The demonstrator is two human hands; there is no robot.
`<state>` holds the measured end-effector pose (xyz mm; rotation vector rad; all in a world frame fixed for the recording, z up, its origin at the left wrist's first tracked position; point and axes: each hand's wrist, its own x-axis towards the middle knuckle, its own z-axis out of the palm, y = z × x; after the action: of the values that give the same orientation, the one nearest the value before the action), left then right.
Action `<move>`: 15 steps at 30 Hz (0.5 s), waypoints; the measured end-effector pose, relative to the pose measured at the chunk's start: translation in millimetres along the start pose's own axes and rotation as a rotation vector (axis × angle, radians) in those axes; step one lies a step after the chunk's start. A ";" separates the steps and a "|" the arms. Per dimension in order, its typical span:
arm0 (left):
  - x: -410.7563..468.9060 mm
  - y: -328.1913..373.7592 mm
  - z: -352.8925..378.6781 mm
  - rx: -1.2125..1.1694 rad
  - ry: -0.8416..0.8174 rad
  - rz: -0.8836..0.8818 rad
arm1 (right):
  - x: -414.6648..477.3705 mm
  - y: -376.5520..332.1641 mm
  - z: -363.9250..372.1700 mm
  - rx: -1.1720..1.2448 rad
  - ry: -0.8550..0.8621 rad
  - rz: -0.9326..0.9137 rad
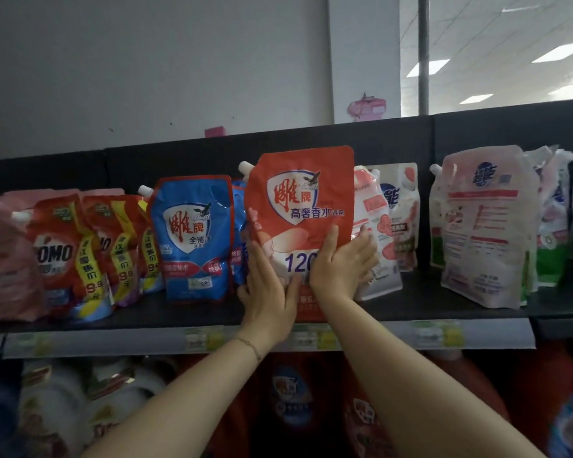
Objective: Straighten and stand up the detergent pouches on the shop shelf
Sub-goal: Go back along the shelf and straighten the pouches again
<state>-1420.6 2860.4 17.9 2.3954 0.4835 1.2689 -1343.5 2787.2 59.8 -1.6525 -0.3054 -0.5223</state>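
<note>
A red detergent pouch [303, 206] with a white spout stands upright in the middle of the black shelf [444, 312]. My left hand [267, 285] grips its lower left edge, thumb on the front. My right hand [339, 262] grips its lower right edge, thumb up on the front and fingers behind. A blue pouch [192, 239] stands to its left. A white and pink pouch [377, 233] leans just behind my right hand.
Red OMO pouches [63, 256] and a pink pouch [4, 259] fill the shelf's left end. A large pale pink pouch [483, 226] and more pouches stand at the right. Price labels [437, 333] run along the shelf lip. Bottles sit on the shelf below.
</note>
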 end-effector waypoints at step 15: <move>28.1 -23.5 -4.8 0.558 -0.103 0.491 | 44.8 48.2 -17.5 -0.583 -0.392 -1.515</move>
<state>-1412.5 2894.7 28.9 3.1794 0.2409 1.3153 -1284.4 2758.3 42.3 -1.8138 -1.8977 -1.4821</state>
